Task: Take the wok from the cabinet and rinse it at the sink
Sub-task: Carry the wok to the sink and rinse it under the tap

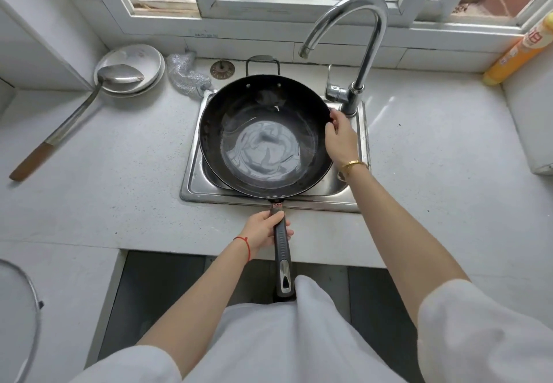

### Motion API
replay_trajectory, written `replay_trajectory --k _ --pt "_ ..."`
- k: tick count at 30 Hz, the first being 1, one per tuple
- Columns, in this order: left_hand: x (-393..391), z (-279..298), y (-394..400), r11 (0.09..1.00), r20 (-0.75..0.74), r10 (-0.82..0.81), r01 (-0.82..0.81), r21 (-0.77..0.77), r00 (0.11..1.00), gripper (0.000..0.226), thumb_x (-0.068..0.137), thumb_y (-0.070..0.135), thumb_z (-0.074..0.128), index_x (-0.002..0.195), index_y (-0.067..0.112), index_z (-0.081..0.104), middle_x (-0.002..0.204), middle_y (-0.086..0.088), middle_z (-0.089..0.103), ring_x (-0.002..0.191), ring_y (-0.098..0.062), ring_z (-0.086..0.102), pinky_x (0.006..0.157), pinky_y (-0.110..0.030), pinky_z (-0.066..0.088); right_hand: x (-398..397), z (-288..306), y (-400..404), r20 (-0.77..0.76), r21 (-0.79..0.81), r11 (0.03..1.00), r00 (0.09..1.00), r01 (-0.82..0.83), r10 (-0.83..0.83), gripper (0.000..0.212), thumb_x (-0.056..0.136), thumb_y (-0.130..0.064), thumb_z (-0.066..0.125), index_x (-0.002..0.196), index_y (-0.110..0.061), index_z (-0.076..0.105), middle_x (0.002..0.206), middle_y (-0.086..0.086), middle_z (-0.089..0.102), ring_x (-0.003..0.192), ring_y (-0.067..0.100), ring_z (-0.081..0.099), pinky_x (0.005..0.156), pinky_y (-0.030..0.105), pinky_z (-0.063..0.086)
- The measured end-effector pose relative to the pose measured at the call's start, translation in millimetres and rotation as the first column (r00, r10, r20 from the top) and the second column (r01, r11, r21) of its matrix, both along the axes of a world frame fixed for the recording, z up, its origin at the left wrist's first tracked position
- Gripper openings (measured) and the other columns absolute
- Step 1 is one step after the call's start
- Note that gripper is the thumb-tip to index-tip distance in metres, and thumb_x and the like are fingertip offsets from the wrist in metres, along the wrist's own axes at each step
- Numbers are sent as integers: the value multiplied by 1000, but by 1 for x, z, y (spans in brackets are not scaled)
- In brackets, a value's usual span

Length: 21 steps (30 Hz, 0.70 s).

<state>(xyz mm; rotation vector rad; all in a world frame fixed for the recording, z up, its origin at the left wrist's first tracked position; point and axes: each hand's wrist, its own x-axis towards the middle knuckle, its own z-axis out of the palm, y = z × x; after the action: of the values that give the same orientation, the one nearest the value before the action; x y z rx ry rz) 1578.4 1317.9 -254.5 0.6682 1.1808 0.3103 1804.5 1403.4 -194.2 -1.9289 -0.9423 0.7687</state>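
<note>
At the upper left of the frame a ladle (74, 119) leans on stacked plates (131, 68). In the centre the wok (263, 137) sits over the sink (269, 200), shallow water pooled in its bottom. At lower centre the left hand (263, 230) curls round the wok's long handle (282, 248). Right of centre the right hand (339, 140) pinches the rim, under the faucet (353, 41), which shows no flow. The wok is wider than the basin, so tipping it carelessly could slosh water onto the counter (434, 158).
</note>
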Motion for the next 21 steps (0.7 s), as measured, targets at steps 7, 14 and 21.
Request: replay_trajectory --k 7,14,21 --pt "-3 2 2 999 8 -34 34 3 999 22 100 22 52 114 6 57 109 -15 68 96 -29 71 92 -44 57 36 2 76 46 -60 996 996 -69 72 57 96 -13 33 153 -15 26 151 11 42 109 16 44 109 37 38" --pt "-3 1 3 999 10 -40 40 -17 999 26 99 22 53 117 4 57 106 -12 69 100 -31 72 96 -48 54 44 -8 107 -65 -52 994 994 -93 90 69 87 -25 29 155 -21 20 146 7 45 86 -2 40 95 27 32" --pt "-3 2 3 999 9 -26 26 -31 1000 26 100 21 53 120 5 56 107 -12 70 97 -30 72 97 -46 54 37 -8 109 -5 -64 992 994 -105 105 62 95 -20 29 156 -20 15 146 8 45 100 15 51 89 25 37"
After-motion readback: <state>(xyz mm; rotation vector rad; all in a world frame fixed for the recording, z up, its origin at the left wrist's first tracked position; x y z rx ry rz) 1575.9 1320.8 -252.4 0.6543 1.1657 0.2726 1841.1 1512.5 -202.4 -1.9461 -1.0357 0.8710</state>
